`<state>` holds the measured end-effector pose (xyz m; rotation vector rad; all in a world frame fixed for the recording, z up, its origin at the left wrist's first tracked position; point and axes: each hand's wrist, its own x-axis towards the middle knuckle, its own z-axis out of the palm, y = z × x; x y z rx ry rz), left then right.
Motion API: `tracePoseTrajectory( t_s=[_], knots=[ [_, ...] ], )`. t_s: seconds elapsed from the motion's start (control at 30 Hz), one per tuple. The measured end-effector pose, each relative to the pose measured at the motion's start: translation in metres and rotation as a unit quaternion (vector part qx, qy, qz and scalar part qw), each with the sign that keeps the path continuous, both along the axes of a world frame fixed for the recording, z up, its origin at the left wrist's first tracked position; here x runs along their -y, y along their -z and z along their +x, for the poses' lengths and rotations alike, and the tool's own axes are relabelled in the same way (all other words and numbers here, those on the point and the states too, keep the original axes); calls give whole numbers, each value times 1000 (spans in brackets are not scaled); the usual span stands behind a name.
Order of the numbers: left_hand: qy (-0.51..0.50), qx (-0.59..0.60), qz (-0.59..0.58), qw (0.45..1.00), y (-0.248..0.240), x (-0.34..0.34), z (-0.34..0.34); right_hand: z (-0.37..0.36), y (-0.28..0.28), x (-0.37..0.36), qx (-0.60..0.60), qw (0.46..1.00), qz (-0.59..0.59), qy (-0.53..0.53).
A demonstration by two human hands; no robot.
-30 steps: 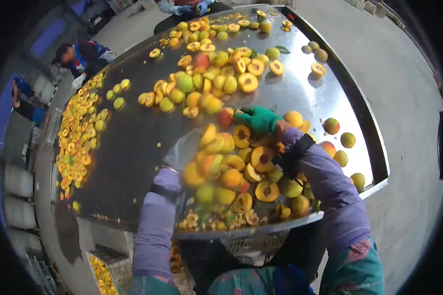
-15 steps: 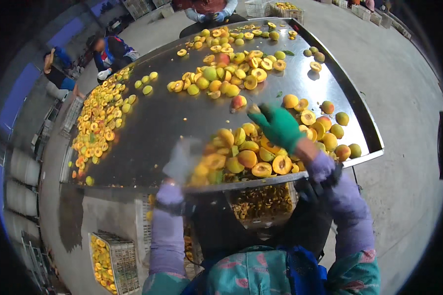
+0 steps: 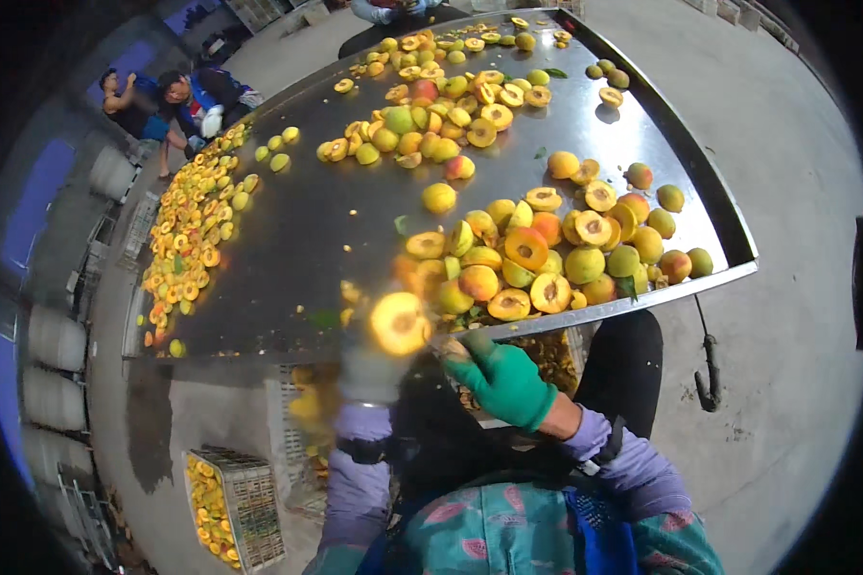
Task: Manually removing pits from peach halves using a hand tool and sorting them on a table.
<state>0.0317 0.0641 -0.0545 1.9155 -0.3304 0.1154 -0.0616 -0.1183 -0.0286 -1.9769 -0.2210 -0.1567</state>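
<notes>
In my left hand (image 3: 366, 369), gloved pale grey and blurred, is a halved yellow peach (image 3: 400, 324), its cut face turned up at the table's near edge. My right hand (image 3: 510, 385), in a green glove, closes round a small thin tool (image 3: 447, 348); its tip points at the peach half, and motion blur hides its exact shape and whether it touches. Just beyond both hands lies a heap of whole and halved peaches (image 3: 527, 249) on the metal table (image 3: 297, 230).
Peach halves (image 3: 187, 244) are piled along the table's left side, with another peach heap (image 3: 431, 125) farther back. A crate of peaches (image 3: 249, 513) stands on the floor at lower left; more crates sit below the table's near edge. Co-workers (image 3: 206, 101) are at the far left and far end.
My right hand has come back from over the heap toward my left hand at the near edge. The left hand now holds up a peach half. A whole peach now lies beyond the near heap.
</notes>
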Motion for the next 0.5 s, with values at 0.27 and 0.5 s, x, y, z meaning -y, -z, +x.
tracePoseTrajectory(
  t_s=[0.27,0.5],
  knots=[
    [109,-159,-217,957,3,40,-30,-5,2,12,60,992,-99,45],
    [188,-193,-178,946,-5,31,-24,-5,1,11,93,987,-119,46]
  ],
)
